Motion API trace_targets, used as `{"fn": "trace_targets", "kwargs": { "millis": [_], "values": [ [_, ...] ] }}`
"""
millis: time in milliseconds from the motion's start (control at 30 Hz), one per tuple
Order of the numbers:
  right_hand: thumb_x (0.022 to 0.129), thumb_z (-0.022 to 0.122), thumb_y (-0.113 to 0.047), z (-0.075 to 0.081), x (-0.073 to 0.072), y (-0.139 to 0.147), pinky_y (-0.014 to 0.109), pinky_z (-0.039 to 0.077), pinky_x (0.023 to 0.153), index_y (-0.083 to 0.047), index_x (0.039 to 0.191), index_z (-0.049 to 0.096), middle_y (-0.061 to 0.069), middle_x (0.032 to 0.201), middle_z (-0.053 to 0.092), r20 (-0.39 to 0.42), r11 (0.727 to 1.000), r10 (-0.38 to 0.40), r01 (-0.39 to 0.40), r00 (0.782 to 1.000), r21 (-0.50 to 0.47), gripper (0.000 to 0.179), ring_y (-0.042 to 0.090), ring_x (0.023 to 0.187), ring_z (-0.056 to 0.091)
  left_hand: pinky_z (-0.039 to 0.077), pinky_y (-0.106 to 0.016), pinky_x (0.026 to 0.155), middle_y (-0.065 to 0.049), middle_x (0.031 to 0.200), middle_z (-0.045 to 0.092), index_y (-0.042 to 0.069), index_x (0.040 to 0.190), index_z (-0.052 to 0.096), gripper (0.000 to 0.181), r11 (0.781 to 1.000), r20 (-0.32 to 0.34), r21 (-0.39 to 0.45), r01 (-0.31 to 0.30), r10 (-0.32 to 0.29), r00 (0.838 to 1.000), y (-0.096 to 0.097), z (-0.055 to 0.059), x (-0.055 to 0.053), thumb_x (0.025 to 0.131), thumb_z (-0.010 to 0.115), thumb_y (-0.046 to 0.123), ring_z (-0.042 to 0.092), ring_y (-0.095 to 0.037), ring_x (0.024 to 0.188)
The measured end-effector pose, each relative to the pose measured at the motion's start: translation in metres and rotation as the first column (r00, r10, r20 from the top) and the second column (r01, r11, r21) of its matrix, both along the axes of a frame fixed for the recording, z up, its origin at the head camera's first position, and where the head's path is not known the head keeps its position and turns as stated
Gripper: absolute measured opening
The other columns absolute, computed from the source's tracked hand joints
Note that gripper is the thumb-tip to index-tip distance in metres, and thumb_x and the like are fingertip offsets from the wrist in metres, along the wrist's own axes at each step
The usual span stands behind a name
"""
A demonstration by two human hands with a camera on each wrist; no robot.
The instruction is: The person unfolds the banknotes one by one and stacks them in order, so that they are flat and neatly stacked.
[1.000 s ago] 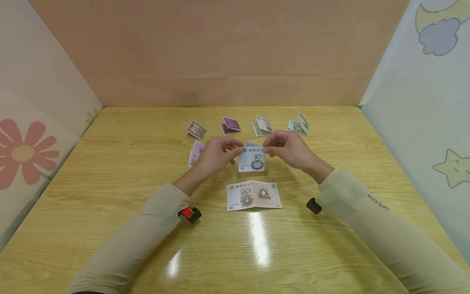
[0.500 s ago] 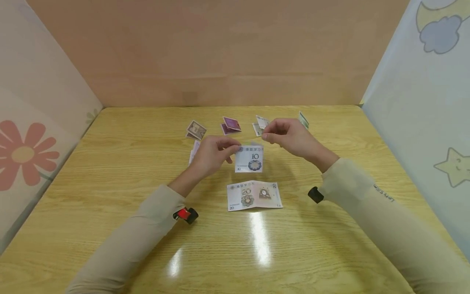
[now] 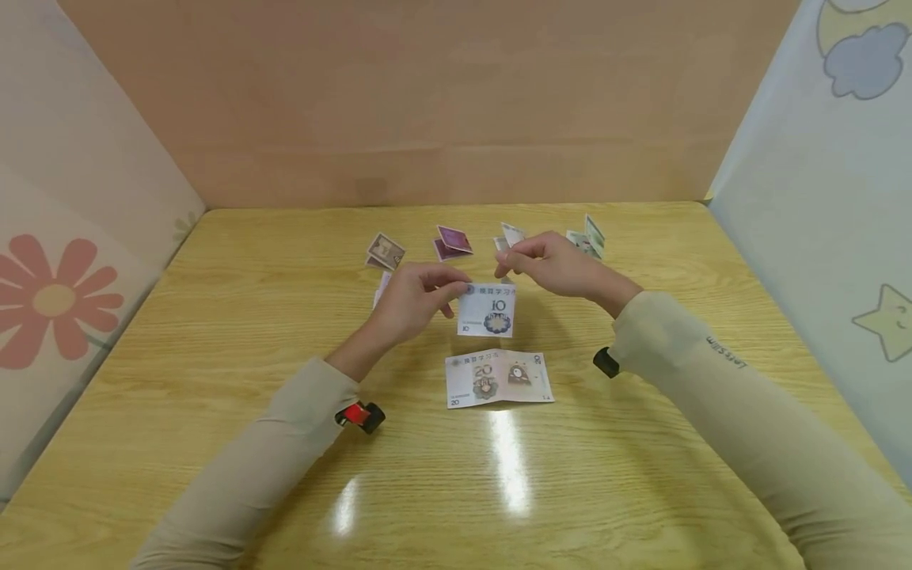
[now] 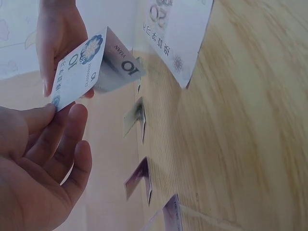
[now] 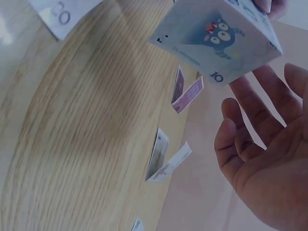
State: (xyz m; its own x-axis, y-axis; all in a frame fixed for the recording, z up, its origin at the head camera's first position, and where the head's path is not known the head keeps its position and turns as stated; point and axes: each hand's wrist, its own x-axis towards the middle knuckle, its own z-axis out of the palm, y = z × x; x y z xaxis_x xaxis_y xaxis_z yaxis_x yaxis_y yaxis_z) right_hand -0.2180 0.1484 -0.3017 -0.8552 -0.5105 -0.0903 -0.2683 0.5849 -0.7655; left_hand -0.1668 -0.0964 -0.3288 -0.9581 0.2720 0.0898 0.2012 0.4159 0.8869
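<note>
My left hand (image 3: pixel 420 305) pinches the left top corner of a folded 10 banknote (image 3: pixel 488 310) between thumb and fingers. In the left wrist view the banknote (image 4: pixel 79 67) hangs half folded, its two halves spread apart. My right hand (image 3: pixel 559 265) is just behind its upper right edge, fingers loosely bent. Seen from the right wrist, the fingers (image 5: pixel 257 113) reach to the edge of the banknote's back half (image 5: pixel 216 45), which bears a blue cartoon figure; the fingertips overlap that edge. Nearer me on the table lies a 20 banknote (image 3: pixel 499 380), unfolded with a raised middle crease.
Along the back of the table (image 3: pixel 214 356) stand several folded banknotes: a brown one (image 3: pixel 385 251), a magenta one (image 3: pixel 454 242), a grey-green one (image 3: pixel 512 234) and a green one (image 3: pixel 593 237). A purple one (image 3: pixel 381 286) is partly hidden behind my left hand. Panels enclose the back and sides.
My right hand let go of the 10 banknote's right corner, lifted away, then came back leftward and down behind it. My left hand keeps its pinch on the left corner.
</note>
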Motion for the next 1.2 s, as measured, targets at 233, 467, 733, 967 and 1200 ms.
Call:
{"fn": "trace_targets", "kwargs": {
  "millis": [233,467,733,967,1200],
  "values": [
    [0.106,0.050,-0.042,0.002,0.000,0.017,0.056,0.040,0.104,-0.009,0.104,0.077,0.008,0.125,0.067,0.020,0.999,0.002,-0.003,1.000,0.048,0.042,0.027,0.123,0.056,0.038,-0.023,0.048,-0.001,0.098,0.072,0.010,0.105,0.077,0.013,1.000,0.005,0.002,-0.019,0.019,1.000,-0.007,-0.002,0.000,0.097,0.069,0.013,0.067,-0.024,0.067],
    [0.103,0.060,-0.028,0.005,0.005,0.030,0.049,0.045,0.097,-0.012,0.110,0.076,0.006,0.115,0.071,0.033,0.991,0.108,-0.110,0.994,0.077,0.024,0.025,0.111,0.061,0.038,-0.023,0.048,-0.002,0.099,0.072,0.010,0.106,0.077,0.013,0.999,0.031,0.004,-0.039,0.039,0.999,-0.011,-0.002,0.000,0.097,0.069,0.013,0.068,-0.028,0.070],
    [0.097,0.069,-0.017,0.003,0.007,0.038,0.039,0.049,0.086,-0.010,0.109,0.075,0.002,0.102,0.071,0.007,0.978,0.192,-0.192,0.981,0.086,0.015,0.021,0.094,0.062,0.036,-0.022,0.047,-0.003,0.099,0.072,0.009,0.105,0.077,0.012,0.999,0.044,0.008,-0.044,0.043,0.998,-0.012,-0.003,-0.001,0.097,0.069,0.012,0.067,-0.023,0.068],
    [0.095,0.071,-0.013,0.001,0.009,0.044,0.035,0.050,0.084,-0.009,0.102,0.074,0.003,0.095,0.071,-0.010,0.978,0.197,-0.196,0.980,0.074,0.009,0.021,0.088,0.063,0.038,-0.022,0.048,-0.003,0.099,0.072,0.008,0.104,0.078,0.012,0.999,0.044,0.010,-0.042,0.041,0.998,-0.013,-0.003,-0.001,0.096,0.070,0.012,0.067,-0.023,0.067],
    [0.096,0.070,-0.014,-0.001,0.015,0.048,0.036,0.050,0.083,-0.009,0.104,0.074,0.004,0.097,0.071,0.056,0.983,0.170,-0.173,0.984,0.060,0.010,0.030,0.091,0.062,0.038,-0.024,0.048,-0.003,0.097,0.073,0.009,0.104,0.077,0.011,1.000,0.101,-0.011,-0.018,0.019,0.995,-0.016,-0.002,0.003,0.096,0.071,0.014,0.070,-0.031,0.072]
  ]
}}
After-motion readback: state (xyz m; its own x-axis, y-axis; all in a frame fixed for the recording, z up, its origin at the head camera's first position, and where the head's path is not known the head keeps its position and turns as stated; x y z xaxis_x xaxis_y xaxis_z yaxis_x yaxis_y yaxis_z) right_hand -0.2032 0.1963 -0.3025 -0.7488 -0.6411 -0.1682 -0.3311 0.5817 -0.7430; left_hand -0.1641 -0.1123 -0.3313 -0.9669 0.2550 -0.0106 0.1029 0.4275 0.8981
